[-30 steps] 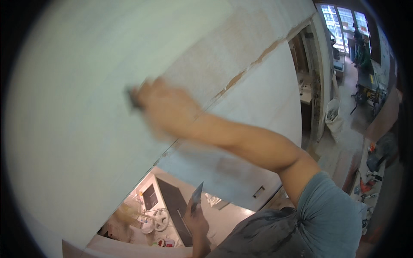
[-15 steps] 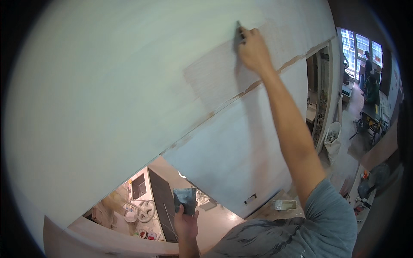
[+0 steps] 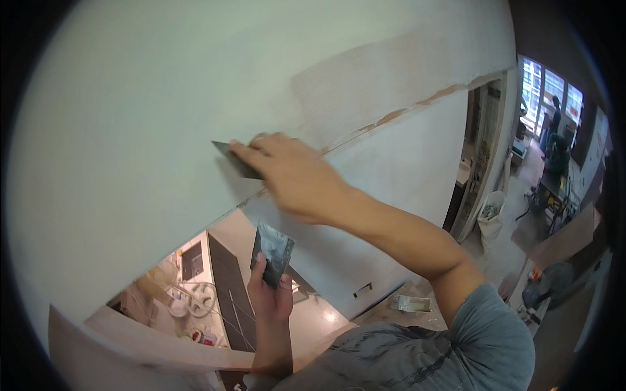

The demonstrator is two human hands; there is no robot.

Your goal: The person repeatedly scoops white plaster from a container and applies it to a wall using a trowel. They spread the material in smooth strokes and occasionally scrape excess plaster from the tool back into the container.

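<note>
My right hand (image 3: 297, 173) presses a flat dark putty scraper (image 3: 236, 161) against the pale wall (image 3: 143, 111), its fingers spread along the blade. Below it, my left hand (image 3: 270, 296) grips another dark flat scraper (image 3: 274, 247), raised with the broad blade upward. Greyish smears cover that blade's face; its handle is hidden in my palm. Up and to the right of my right hand lies a brownish, thinly coated patch (image 3: 365, 81). A rough brown seam (image 3: 391, 117) runs slantwise along the patch's lower side.
Beneath the slanting wall edge, an opening shows a dark cabinet panel (image 3: 229, 287) and assorted items. A pale rectangular tray (image 3: 412, 304) lies low beside the wall's recessed box (image 3: 362, 290). A white sack (image 3: 490, 221) stands by the doorway; people (image 3: 556, 153) are farther back at right.
My right hand has swept down and left across the wall with its scraper, from the patch to beside the seam. My left hand has risen with its scraper, which now tilts.
</note>
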